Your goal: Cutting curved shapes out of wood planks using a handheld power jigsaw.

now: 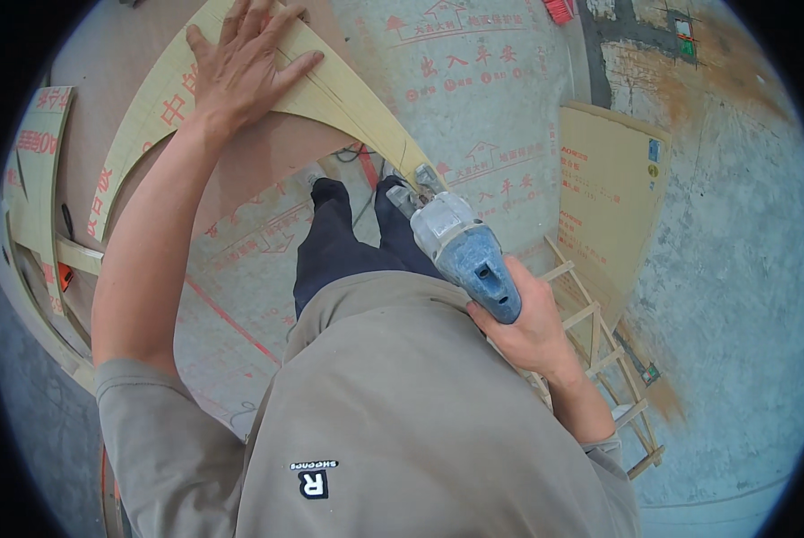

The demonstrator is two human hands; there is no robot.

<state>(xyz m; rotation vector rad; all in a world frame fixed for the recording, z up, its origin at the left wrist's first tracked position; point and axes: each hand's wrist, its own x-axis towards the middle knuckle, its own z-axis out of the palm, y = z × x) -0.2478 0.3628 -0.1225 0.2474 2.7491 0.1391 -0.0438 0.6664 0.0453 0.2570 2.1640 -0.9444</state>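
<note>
My left hand [243, 72] lies spread on a pale, arch-shaped plywood piece [321, 85] with red print and pencil lines, fingers stretched toward its outer curved edge. My right hand [532, 327] is wrapped round the rear of a blue and silver jigsaw [460, 238]. The jigsaw's metal shoe meets the narrow right tip of the plywood piece; its blade is too small to make out. Under the arch is a brown board [276, 148], and the arch's other leg reaches down past my left forearm.
Curved plywood strips [43, 148] and a curved wooden frame lie at the left, with a small orange tool [65, 275]. On the right, a plywood sheet [608, 188] lies beside a ladder-like wooden frame [599, 359]. Printed protective film [473, 99] covers floor ahead; a dark cable runs near my feet.
</note>
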